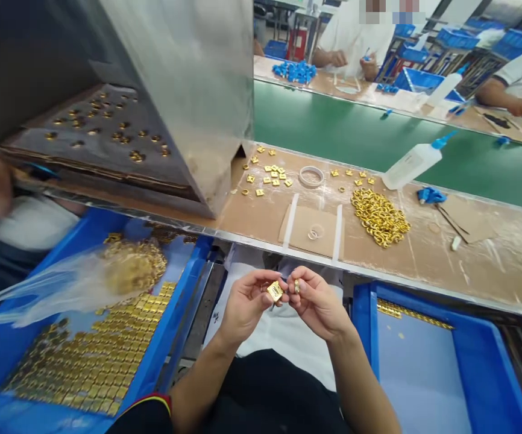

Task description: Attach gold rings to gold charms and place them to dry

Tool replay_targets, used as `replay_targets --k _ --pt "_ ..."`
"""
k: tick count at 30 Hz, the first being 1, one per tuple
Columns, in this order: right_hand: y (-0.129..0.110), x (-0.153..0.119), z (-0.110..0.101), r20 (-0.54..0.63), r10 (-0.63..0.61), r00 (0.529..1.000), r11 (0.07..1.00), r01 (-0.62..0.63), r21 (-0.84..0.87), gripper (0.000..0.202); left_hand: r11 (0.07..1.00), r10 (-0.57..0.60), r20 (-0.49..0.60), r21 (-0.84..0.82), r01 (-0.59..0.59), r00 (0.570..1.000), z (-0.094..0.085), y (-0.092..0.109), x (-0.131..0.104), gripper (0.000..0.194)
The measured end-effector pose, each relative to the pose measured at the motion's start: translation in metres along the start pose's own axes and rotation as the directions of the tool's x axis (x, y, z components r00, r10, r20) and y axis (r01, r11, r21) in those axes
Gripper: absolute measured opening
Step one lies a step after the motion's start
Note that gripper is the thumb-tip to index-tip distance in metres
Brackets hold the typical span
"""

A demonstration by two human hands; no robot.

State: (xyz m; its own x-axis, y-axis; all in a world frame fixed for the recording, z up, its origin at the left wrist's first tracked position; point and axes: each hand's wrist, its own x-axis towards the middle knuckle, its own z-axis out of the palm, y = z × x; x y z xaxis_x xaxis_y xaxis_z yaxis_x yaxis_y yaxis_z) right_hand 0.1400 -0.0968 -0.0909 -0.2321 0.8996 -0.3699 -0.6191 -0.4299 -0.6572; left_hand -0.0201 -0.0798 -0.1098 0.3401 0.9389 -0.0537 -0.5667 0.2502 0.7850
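Observation:
Between the fingertips of my left hand (pixel 245 307) is a gold square piece (pixel 274 292) with a slot-like mark on its face. My right hand (pixel 317 304) pinches a small gold ring (pixel 296 286) close beside it. Both hands are held over my lap, in front of the bench edge. On the bench ahead lies a cardboard pad (pixel 308 220) held by white tape strips, with a small clear ring on it. To its right is a heap of gold rings (pixel 378 217). Several loose gold square pieces (pixel 275 176) lie behind the pad.
A blue tray (pixel 69 241) at left holds rows of gold squares and a plastic bag (pixel 75 283). Another blue tray (pixel 364 301) stands at right. A metal hood (pixel 188 90) rises at left. A squeeze bottle (pixel 412 166) lies near the green belt (pixel 324 114); co-workers sit beyond.

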Motion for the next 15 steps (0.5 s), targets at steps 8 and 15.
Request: replay_targets --k 8,15 --pt "-0.020 0.005 -0.030 -0.005 -0.134 0.991 0.991 0.134 0.027 0.036 0.999 -0.007 0.041 -0.042 0.009 0.999 0.023 -0.025 0.029 0.037" --pt "-0.039 0.013 -0.050 -0.016 -0.106 0.994 0.989 0.107 0.106 0.032 0.998 -0.049 0.063 -0.035 0.051 0.997 0.034 -0.035 0.057 0.039"
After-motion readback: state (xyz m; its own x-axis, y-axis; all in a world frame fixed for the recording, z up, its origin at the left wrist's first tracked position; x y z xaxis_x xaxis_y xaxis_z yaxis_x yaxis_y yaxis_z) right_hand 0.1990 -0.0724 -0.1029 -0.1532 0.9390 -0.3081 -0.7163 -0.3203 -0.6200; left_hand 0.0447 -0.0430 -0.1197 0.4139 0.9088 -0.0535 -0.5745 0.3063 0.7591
